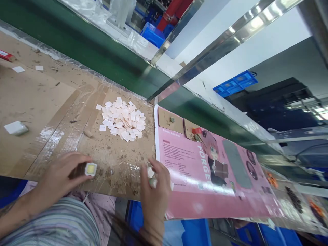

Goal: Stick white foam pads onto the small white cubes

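Note:
Between the thumb and fingers of my left hand point(65, 171) is a small white block point(91, 169) with a yellow square on the face turned toward the right. My right hand point(156, 184), a little blurred, curls its fingers around a small white piece point(150, 172) near the edge of the pink sheet. More pale bits show by its palm, but their kind is unclear. Beyond both hands, a loose heap of thin white and pale pink squares point(123, 119) lies on the cardboard-covered bench point(110, 150).
A white wrapped block point(16, 128) sits at the left, with two loose squares beyond it. The pink printed sheet point(184, 201) covers the bench to the right, bearing cardboard pieces point(170, 120) and small round items. A green strip with a metal frame point(164, 89) borders the far side.

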Motion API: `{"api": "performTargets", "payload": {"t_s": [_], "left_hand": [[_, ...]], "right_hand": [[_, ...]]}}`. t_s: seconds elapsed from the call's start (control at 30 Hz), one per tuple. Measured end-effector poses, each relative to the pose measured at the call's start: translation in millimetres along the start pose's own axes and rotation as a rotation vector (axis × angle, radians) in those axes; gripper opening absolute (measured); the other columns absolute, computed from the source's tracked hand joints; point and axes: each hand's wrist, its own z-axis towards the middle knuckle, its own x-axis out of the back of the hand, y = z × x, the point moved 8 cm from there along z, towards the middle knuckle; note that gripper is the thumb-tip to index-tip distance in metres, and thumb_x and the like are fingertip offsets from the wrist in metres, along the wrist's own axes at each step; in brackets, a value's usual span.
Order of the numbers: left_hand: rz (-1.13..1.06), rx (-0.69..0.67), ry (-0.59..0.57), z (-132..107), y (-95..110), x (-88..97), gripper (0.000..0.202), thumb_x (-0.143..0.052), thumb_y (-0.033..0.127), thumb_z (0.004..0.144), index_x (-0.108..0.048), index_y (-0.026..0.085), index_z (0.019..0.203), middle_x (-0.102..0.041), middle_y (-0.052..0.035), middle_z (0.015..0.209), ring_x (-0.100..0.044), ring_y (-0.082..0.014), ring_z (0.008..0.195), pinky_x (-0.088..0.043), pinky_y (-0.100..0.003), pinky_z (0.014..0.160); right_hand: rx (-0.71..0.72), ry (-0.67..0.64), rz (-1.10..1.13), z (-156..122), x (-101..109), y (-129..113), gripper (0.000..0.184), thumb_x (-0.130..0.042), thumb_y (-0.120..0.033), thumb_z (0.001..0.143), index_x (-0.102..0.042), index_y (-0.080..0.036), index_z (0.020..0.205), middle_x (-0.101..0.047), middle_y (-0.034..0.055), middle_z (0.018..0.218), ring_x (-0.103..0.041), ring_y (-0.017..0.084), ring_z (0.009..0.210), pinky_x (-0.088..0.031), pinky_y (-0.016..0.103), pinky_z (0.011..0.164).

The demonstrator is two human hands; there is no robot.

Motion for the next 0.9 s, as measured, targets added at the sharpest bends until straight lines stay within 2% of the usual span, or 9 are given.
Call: {"api": "performTargets", "payload": {"t_s": [0.07,0.17,0.27,0.43,0.53,0.63,0.73,0.8,0.9], "left_hand": [[-0.051,-0.022,-0.034,-1,11,-15.3,0.026,-0.05,0.042,0.109,-0.063,0.023,0.122,-0.075,-0.0018,0.108,-0.075,-0.0191,0.097,-0.066,-0.03,0.084],[-0.074,-0.073,-0.08,-4,19,-34.0,0.026,-0.056,0.039,0.107,-0.061,0.026,0.129,-0.076,-0.0046,0.112,-0.075,-0.0221,0.102,-0.065,-0.033,0.089],[-0.07,-0.075,-0.088,-8,16,-40.6,0.029,-0.055,0.036,0.107,-0.058,0.026,0.134,-0.075,-0.0051,0.115,-0.074,-0.0247,0.108,-0.063,-0.036,0.095],[-0.102,-0.016,-0.102,-10,14,-36.5,0.037,-0.053,0.044,0.108,-0.054,0.027,0.141,-0.071,-0.005,0.131,-0.071,-0.0265,0.118,-0.059,-0.038,0.105],[-0.178,0.003,-0.095,-5,20,-27.9,0.038,-0.05,0.055,0.108,-0.057,0.028,0.134,-0.073,-0.0067,0.124,-0.073,-0.0246,0.111,-0.062,-0.036,0.098],[-0.252,0.038,-0.09,-2,25,-21.0,0.034,-0.05,0.055,0.108,-0.057,0.032,0.132,-0.072,-0.0033,0.121,-0.073,-0.0202,0.111,-0.061,-0.03,0.1],[-0.385,0.126,-0.093,-4,27,-18.9,0.03,-0.051,0.056,0.108,-0.059,0.036,0.129,-0.072,0.0007,0.118,-0.074,-0.014,0.102,-0.061,-0.02,0.093],[-0.54,0.188,-0.124,-5,30,-20.7,0.026,-0.053,0.056,0.107,-0.063,0.036,0.122,-0.073,0.0037,0.103,-0.073,-0.0104,0.084,-0.061,-0.013,0.077],[-0.661,0.278,-0.209,-5,35,-24.6,0.022,-0.055,0.049,0.106,-0.068,0.032,0.11,-0.074,0.0053,0.083,-0.072,-0.0098,0.068,-0.06,-0.011,0.064]], "right_hand": [[0.049,-0.085,0.022,30,-39,-16,0.023,-0.056,-0.031,0.104,-0.069,-0.023,0.12,-0.073,0.0159,0.118,-0.068,0.031,0.114,-0.057,0.047,0.096],[0.058,-0.162,0.015,67,-87,-22,0.023,-0.063,-0.027,0.099,-0.071,-0.018,0.118,-0.073,0.016,0.116,-0.067,0.031,0.11,-0.056,0.046,0.093],[0.056,-0.207,0.028,80,-106,-18,0.012,-0.063,-0.019,0.096,-0.073,-0.019,0.103,-0.074,0.0119,0.103,-0.068,0.027,0.097,-0.056,0.041,0.087],[0.064,-0.168,0.131,58,-81,-16,0.023,-0.052,-0.02,0.1,-0.075,-0.021,0.097,-0.077,0.0088,0.093,-0.07,0.024,0.089,-0.057,0.036,0.081],[0.046,-0.153,0.17,39,-61,-20,0.03,-0.048,-0.019,0.102,-0.077,-0.021,0.098,-0.079,0.0087,0.091,-0.073,0.023,0.086,-0.058,0.036,0.078],[0.029,-0.171,0.2,16,-46,-33,0.028,-0.051,-0.016,0.101,-0.078,-0.024,0.097,-0.08,0.0057,0.089,-0.075,0.021,0.081,-0.059,0.033,0.072],[0.114,-0.138,0.212,-17,-27,-57,0.036,-0.055,-0.012,0.1,-0.076,-0.029,0.125,-0.081,0.0047,0.095,-0.076,0.022,0.083,-0.06,0.032,0.071],[0.23,-0.13,0.198,-40,-19,-74,0.055,-0.052,-0.012,0.103,-0.056,-0.031,0.154,-0.082,0.0071,0.106,-0.077,0.023,0.092,-0.062,0.033,0.079],[0.34,-0.142,0.114,-63,-16,-87,0.064,-0.048,-0.011,0.106,-0.033,-0.021,0.167,-0.081,0.0103,0.114,-0.078,0.023,0.1,-0.063,0.031,0.088]]}}
